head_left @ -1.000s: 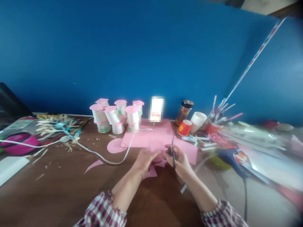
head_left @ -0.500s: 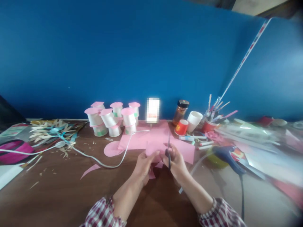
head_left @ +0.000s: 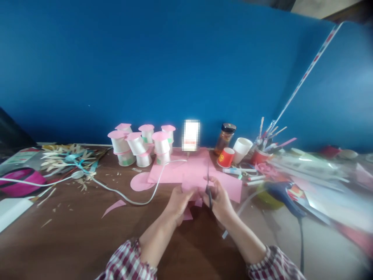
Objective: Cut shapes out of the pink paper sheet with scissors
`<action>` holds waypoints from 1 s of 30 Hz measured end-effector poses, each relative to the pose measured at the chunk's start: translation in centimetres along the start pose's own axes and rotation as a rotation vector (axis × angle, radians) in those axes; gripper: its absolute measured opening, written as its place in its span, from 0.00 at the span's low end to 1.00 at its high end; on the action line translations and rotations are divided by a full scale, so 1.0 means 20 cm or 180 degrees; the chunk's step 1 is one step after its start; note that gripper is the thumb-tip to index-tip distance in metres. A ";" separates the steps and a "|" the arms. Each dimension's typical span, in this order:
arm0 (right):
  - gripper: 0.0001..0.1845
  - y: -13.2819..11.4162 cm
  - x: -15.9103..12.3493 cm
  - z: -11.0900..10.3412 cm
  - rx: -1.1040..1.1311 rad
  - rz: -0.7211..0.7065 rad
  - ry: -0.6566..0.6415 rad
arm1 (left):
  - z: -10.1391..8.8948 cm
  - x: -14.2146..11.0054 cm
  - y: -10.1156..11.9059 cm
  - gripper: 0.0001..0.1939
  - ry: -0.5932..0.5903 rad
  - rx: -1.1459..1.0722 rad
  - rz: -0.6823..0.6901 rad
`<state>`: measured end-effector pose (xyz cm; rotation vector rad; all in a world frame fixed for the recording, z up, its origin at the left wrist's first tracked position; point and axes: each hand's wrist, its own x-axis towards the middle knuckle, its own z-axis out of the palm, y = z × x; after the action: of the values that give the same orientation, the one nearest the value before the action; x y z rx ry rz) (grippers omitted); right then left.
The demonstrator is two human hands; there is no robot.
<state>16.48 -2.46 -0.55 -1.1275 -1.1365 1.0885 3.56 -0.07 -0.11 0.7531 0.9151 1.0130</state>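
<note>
My left hand [head_left: 180, 203] is closed on a piece of pink paper [head_left: 192, 182], thumb pressed on top. Dark-handled scissors [head_left: 209, 194] sit in my right hand [head_left: 220, 200], blades pointing away from me along the paper's right side. Whether the blades are apart cannot be made out. Below the hands lie small pink offcuts [head_left: 188, 214]. Just beyond, larger pink sheets [head_left: 169, 171] rest on the table, with a pink paper disc [head_left: 141, 181] at their left edge.
Stacked white paper cups with pink paper tops [head_left: 135, 144] stand at back left. A lidded jar [head_left: 225, 138], a red paper cup [head_left: 226, 157] and a white cup [head_left: 242, 149] are at back right. A glue gun [head_left: 287, 194] lies right; a white cable [head_left: 116, 192] crosses the left side.
The whole view has shifted slightly, so things appear a little further right. Both hands keep their hold on the pink paper and the scissors, almost in the same place.
</note>
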 end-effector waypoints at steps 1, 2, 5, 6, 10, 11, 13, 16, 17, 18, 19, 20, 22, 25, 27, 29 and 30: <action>0.29 -0.01 0.00 0.00 0.0005 -0.0016 0.0015 | 0.00 0.00 0.01 0.12 0.0030 0.0035 0.0039; 0.28 -0.01 -0.01 0.00 0.0023 -0.0026 0.0033 | 0.00 0.00 0.01 0.11 0.0068 0.0034 0.0080; 0.24 -0.05 -0.02 0.01 0.0050 0.0008 0.0006 | 0.01 -0.01 0.03 0.11 0.0253 -0.0150 0.0166; 0.23 -0.06 -0.03 0.01 0.0004 0.0046 -0.0061 | 0.02 -0.01 0.04 0.11 0.0334 -0.0226 0.0164; 0.19 -0.10 -0.06 0.02 -0.0420 0.0038 -0.0408 | 0.02 -0.02 0.07 0.14 0.0539 -0.0416 0.0117; 0.18 -0.10 -0.06 0.02 -0.0503 0.0012 -0.0525 | 0.02 -0.03 0.07 0.15 0.0549 -0.0449 0.0126; 0.18 -0.10 -0.07 0.02 -0.0593 -0.0002 -0.0739 | 0.03 -0.04 0.08 0.15 0.0538 -0.0501 0.0164; 0.18 -0.09 -0.07 0.02 -0.0571 0.0023 -0.0899 | 0.02 -0.04 0.09 0.16 0.0452 -0.0486 0.0189; 0.19 -0.09 -0.06 0.02 -0.0553 0.0032 -0.0918 | 0.02 -0.04 0.09 0.16 0.0455 -0.0460 0.0188; 0.19 -0.09 -0.06 0.01 -0.0542 0.0037 -0.0932 | 0.02 -0.04 0.08 0.16 0.0482 -0.0443 0.0191; 0.20 -0.08 -0.06 0.00 -0.0538 0.0036 -0.0929 | 0.01 -0.03 0.07 0.16 0.0518 -0.0431 0.0198; 0.20 -0.08 -0.06 0.00 -0.0544 0.0027 -0.0923 | 0.01 -0.02 0.07 0.16 0.0551 -0.0425 0.0201; 0.20 -0.08 -0.05 -0.01 -0.0566 -0.0007 -0.0919 | 0.00 -0.01 0.05 0.17 0.0563 -0.0427 0.0204; 0.20 -0.08 -0.05 -0.02 -0.0619 -0.0017 -0.0918 | -0.02 -0.01 0.04 0.17 0.0471 -0.0427 0.0212; 0.19 -0.08 -0.05 -0.01 -0.0641 -0.0005 -0.0921 | -0.02 -0.01 0.04 0.16 0.0400 -0.0434 0.0232; 0.20 -0.09 -0.05 -0.01 -0.0648 0.0004 -0.0933 | -0.01 -0.02 0.05 0.16 0.0357 -0.0434 0.0215; 0.20 -0.09 -0.05 -0.01 -0.0646 0.0005 -0.0941 | -0.01 -0.02 0.05 0.17 0.0356 -0.0433 0.0196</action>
<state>16.59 -3.71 1.14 -1.1473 -1.5054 1.1880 2.83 -0.09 0.79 0.6183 0.9132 1.1692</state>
